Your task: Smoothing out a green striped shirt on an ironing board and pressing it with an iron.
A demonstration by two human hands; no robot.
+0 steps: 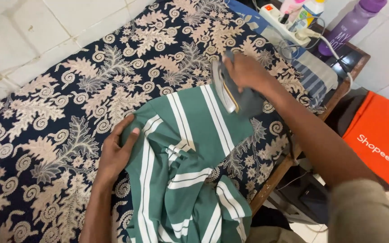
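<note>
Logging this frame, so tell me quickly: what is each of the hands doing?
Left hand: open, flat on the green striped shirt.
Right hand: closed around the iron.

A home ironing spot is indicated: batik-covered table [59, 135], tiled floor [28, 31], power strip [282, 18], toiletry bottles [311, 6].

Green shirt [190, 157] with white stripes, navy cloth [68, 99] with beige leaf scrolls, purple bottle [352, 22], orange bag [381, 144]

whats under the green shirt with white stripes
The green white-striped shirt lies on a dark blue cloth with cream leaf patterns, which covers the wooden table. The cloth beneath the shirt is hidden.
</note>
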